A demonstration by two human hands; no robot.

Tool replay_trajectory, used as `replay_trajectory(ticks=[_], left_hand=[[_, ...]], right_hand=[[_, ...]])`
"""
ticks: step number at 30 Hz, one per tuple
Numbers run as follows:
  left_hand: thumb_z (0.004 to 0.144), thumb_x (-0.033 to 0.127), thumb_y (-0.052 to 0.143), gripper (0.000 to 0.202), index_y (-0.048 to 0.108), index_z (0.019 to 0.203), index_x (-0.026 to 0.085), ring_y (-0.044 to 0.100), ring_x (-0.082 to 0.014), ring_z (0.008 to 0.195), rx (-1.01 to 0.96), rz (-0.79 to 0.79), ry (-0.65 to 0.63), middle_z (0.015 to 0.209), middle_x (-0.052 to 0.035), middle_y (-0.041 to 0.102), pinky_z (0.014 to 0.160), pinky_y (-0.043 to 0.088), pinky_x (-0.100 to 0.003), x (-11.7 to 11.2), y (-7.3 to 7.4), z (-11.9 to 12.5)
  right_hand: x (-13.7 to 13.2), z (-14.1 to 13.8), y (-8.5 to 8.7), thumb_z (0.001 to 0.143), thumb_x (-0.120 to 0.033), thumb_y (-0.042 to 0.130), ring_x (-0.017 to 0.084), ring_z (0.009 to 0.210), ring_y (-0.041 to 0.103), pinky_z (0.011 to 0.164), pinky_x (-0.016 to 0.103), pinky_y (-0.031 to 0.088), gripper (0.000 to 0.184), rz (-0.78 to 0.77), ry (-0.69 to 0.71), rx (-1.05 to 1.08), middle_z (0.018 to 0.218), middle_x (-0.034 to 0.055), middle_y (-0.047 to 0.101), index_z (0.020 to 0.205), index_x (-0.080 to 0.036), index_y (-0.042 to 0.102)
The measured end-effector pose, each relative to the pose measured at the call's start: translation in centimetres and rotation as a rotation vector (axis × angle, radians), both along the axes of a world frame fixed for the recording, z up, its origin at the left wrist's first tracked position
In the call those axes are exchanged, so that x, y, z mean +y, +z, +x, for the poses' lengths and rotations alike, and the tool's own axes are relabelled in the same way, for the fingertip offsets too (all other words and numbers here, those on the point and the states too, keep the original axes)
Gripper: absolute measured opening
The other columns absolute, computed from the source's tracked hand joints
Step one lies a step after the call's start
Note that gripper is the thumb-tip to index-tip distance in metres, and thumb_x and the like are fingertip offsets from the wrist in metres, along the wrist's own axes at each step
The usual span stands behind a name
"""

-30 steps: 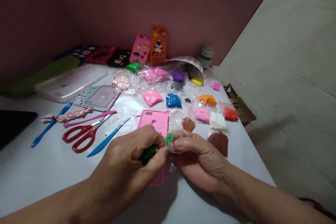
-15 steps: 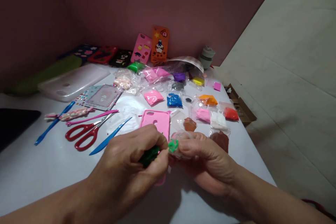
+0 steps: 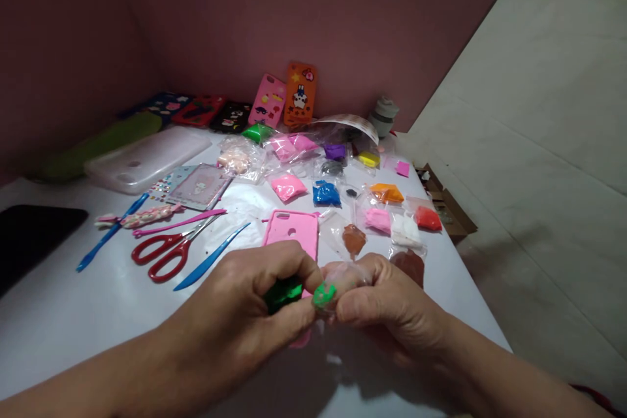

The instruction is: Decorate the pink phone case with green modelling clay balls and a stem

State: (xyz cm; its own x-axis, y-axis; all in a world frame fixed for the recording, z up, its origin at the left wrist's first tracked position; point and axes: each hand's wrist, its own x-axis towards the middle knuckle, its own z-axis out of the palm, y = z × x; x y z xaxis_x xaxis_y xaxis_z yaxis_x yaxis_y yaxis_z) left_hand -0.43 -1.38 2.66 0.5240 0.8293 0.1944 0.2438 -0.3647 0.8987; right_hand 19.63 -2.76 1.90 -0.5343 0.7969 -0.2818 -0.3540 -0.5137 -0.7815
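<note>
While our left hand (image 3: 255,287) curls shut around green lump (image 3: 284,296), our right hand (image 3: 396,300) clamps clear bag (image 3: 353,276) smeared with green clay (image 3: 322,297) — hands together, near pink phone case (image 3: 304,234).

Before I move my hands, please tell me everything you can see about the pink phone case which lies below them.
The pink phone case is a rounded rectangle with a raised edge, and looks like soft plastic or rubber. A wide opening sits at its far end, a smaller round hole nearer. It lies flat on the white table. The left hand hides much of its middle; a bit of the near end shows below. I cannot tell whether the hand touches it.
</note>
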Motion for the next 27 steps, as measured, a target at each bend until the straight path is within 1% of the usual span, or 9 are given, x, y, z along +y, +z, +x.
replay_trajectory(ticks=[4, 7, 10, 13, 16, 19, 22, 24, 27], left_hand=[[0.081, 0.029, 0.067, 0.008, 0.068, 0.08, 0.022, 0.048, -0.0117, 0.056, 0.034, -0.372, -0.06, 0.065, 0.0041, 0.059, 0.048, 0.036, -0.019, 1.1, 1.6, -0.7], [0.073, 0.036, 0.076, 0.021, 0.07, 0.087, 0.022, 0.052, -0.0149, 0.064, 0.111, -0.507, -0.084, 0.073, 0.0019, 0.063, 0.053, 0.039, -0.021, 1.4, 2.5, -1.0], [0.073, 0.041, 0.08, 0.025, 0.071, 0.085, 0.022, 0.055, -0.0153, 0.067, 0.099, -0.485, -0.1, 0.073, 0.0021, 0.064, 0.055, 0.04, -0.021, 1.3, 2.3, -0.9], [0.081, 0.043, 0.075, 0.024, 0.067, 0.079, 0.021, 0.053, -0.0135, 0.06, 0.057, -0.323, -0.068, 0.066, 0.0032, 0.062, 0.05, 0.038, -0.021, 0.8, 1.4, -0.5], [0.094, 0.041, 0.065, 0.025, 0.066, 0.079, 0.021, 0.052, -0.0118, 0.056, 0.03, -0.136, -0.013, 0.064, 0.0031, 0.064, 0.049, 0.038, -0.021, 0.3, 0.7, -0.1], [0.1, 0.036, 0.06, 0.023, 0.067, 0.083, 0.021, 0.05, -0.0104, 0.054, 0.009, -0.053, -0.011, 0.062, 0.0045, 0.061, 0.049, 0.038, -0.02, -0.1, 0.5, -0.1], [0.102, 0.032, 0.056, 0.023, 0.066, 0.084, 0.021, 0.049, -0.0089, 0.051, -0.069, -0.09, -0.045, 0.06, 0.0062, 0.056, 0.047, 0.039, -0.018, -0.1, 0.4, -0.1], [0.103, 0.031, 0.054, 0.023, 0.065, 0.084, 0.021, 0.051, -0.0087, 0.049, -0.12, -0.178, -0.034, 0.059, 0.0058, 0.058, 0.046, 0.04, -0.018, -0.1, 0.3, -0.1], [0.102, 0.035, 0.055, 0.023, 0.061, 0.083, 0.022, 0.053, -0.0095, 0.048, -0.205, -0.351, -0.032, 0.059, 0.0044, 0.062, 0.045, 0.04, -0.018, 0.1, 0.3, 0.0]], right_hand=[[0.3, 0.2, 0.1, 0.068, -0.033, 0.094, 0.014, 0.071, 0.054, 0.074, 0.028, 0.043, 0.013, 0.081, 0.019, -0.052, 0.07, -0.0007, 0.066, 0.07, -0.022, 0.086], [0.2, 0.2, 0.5, 0.073, -0.033, 0.091, 0.013, 0.07, 0.051, 0.074, 0.029, 0.043, 0.011, 0.14, -0.006, -0.096, 0.072, -0.0009, 0.064, 0.077, -0.024, 0.088], [-0.1, 0.1, 0.9, 0.076, -0.033, 0.089, 0.012, 0.066, 0.045, 0.067, 0.029, 0.039, 0.01, 0.243, -0.062, -0.204, 0.069, -0.0024, 0.057, 0.08, -0.023, 0.089], [-0.5, 0.0, 1.2, 0.085, -0.029, 0.081, 0.012, 0.063, 0.042, 0.061, 0.029, 0.033, 0.02, 0.427, -0.083, -0.33, 0.064, -0.0039, 0.049, 0.066, -0.021, 0.081], [-0.7, -0.1, 1.5, 0.091, -0.019, 0.07, 0.013, 0.066, 0.043, 0.065, 0.03, 0.035, 0.037, 0.572, -0.104, -0.375, 0.062, -0.0041, 0.047, 0.055, -0.021, 0.064], [-0.8, -0.1, 1.6, 0.091, -0.014, 0.069, 0.012, 0.066, 0.042, 0.068, 0.03, 0.037, 0.036, 0.626, -0.128, -0.386, 0.065, -0.0045, 0.049, 0.056, -0.021, 0.063], [-0.9, -0.1, 1.4, 0.092, -0.019, 0.072, 0.013, 0.065, 0.042, 0.067, 0.031, 0.037, 0.028, 0.643, -0.148, -0.406, 0.066, -0.0043, 0.05, 0.065, -0.025, 0.076], [-0.9, 0.0, 1.1, 0.093, -0.023, 0.074, 0.014, 0.067, 0.046, 0.068, 0.032, 0.037, 0.02, 0.66, -0.166, -0.431, 0.067, -0.0036, 0.052, 0.079, -0.03, 0.086], [-0.8, 0.2, 0.5, 0.092, -0.027, 0.076, 0.016, 0.07, 0.052, 0.071, 0.034, 0.041, 0.018, 0.666, -0.188, -0.425, 0.071, -0.0021, 0.055, 0.098, -0.038, 0.089]])
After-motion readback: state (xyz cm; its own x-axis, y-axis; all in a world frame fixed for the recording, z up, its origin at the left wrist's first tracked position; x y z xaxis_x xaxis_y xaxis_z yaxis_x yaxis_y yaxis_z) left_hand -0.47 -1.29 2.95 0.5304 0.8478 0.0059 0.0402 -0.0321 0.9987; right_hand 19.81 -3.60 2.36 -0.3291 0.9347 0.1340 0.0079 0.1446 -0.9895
